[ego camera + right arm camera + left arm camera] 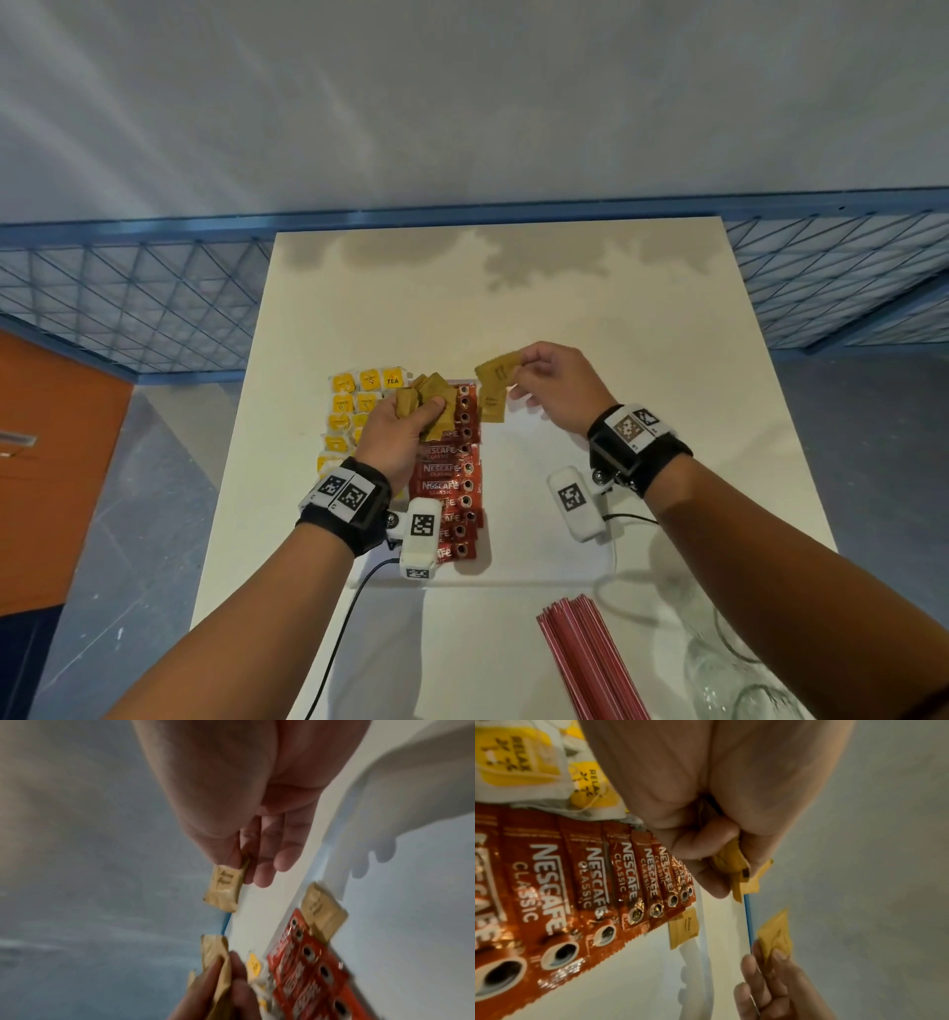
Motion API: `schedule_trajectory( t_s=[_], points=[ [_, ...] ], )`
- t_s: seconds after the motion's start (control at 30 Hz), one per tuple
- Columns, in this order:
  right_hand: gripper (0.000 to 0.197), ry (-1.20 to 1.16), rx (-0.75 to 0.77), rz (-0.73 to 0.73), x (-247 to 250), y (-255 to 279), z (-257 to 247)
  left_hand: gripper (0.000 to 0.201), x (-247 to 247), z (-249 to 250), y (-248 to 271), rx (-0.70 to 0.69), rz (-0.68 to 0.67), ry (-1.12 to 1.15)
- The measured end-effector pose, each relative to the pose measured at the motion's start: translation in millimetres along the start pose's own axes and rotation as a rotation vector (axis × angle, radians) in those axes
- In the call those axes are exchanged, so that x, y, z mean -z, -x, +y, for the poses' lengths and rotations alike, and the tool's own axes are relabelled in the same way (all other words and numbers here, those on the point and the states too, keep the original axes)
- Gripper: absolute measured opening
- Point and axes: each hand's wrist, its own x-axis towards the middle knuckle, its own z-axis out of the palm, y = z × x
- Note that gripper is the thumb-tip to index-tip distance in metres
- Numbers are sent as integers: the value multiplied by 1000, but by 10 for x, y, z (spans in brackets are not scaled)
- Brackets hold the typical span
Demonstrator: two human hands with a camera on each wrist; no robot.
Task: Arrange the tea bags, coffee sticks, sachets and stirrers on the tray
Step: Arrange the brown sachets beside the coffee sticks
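My left hand (418,419) grips a bunch of brown sugar sachets (436,395) above the far end of the red coffee sticks (452,478), which lie in a row on the white tray (524,545). Yellow-tagged tea bags (346,406) fill the column to their left. My right hand (518,375) pinches a single brown sachet (495,372) in the air, just right of the sticks. Below it another sachet (492,408) lies flat on the tray. In the right wrist view the thumb and fingers (262,878) hold the sachet (226,892) by its top edge. Red stirrers (590,663) lie on the table in front of the tray.
Clear glasses (734,678) stand at the near right corner of the white table (513,308), beside the stirrers. A blue wire fence (128,298) runs behind the table. The tray's right half shows bare white surface.
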Motion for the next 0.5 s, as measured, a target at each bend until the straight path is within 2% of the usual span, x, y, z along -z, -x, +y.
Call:
schedule_trajectory(
  t_s=[0.13,0.3,0.5],
  points=[
    [20,214,63,24,147,-166,78,37,49,-17,-10,9,24,-29],
    [18,507,30,-5,104,-286,247,33,64,-49,-7,30,40,0],
    [13,616,-7,9,-11,-359,422,23,84,-81,-4,39,42,28]
  ],
)
